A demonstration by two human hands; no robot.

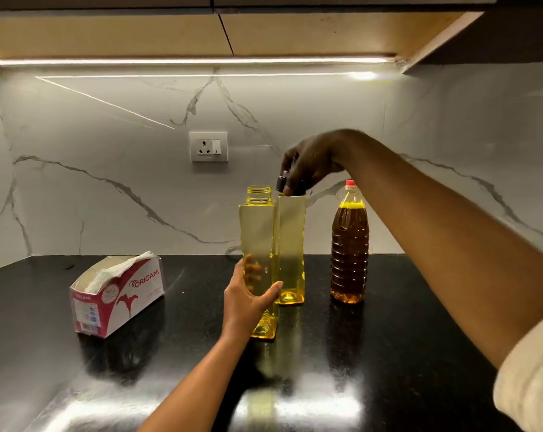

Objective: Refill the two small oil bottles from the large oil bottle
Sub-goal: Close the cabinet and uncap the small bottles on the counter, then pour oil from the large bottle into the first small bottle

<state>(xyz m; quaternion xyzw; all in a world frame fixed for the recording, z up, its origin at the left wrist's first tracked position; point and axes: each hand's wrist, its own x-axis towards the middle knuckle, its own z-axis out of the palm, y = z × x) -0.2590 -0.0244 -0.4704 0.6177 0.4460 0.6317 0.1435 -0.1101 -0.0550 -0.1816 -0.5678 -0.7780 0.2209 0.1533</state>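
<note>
Two tall square yellow see-through bottles stand side by side on the black counter. The nearer one [257, 232] has no cap, and my left hand [248, 299] grips its lower half. Just behind and to the right stands the second bottle [292, 244]. My right hand [310, 163] is over its neck, fingers closed on a black cap [282, 182] at the top. Both look nearly empty, with a little oil at the bottom. The large oil bottle [349, 244], round, ribbed, full of dark amber oil and shut with a red cap, stands to the right, untouched.
A red and white tissue box [117, 294] lies on the counter [404, 307] to the left. The marble backsplash with a wall socket [208, 146] rises behind. Cabinets with a light strip hang overhead.
</note>
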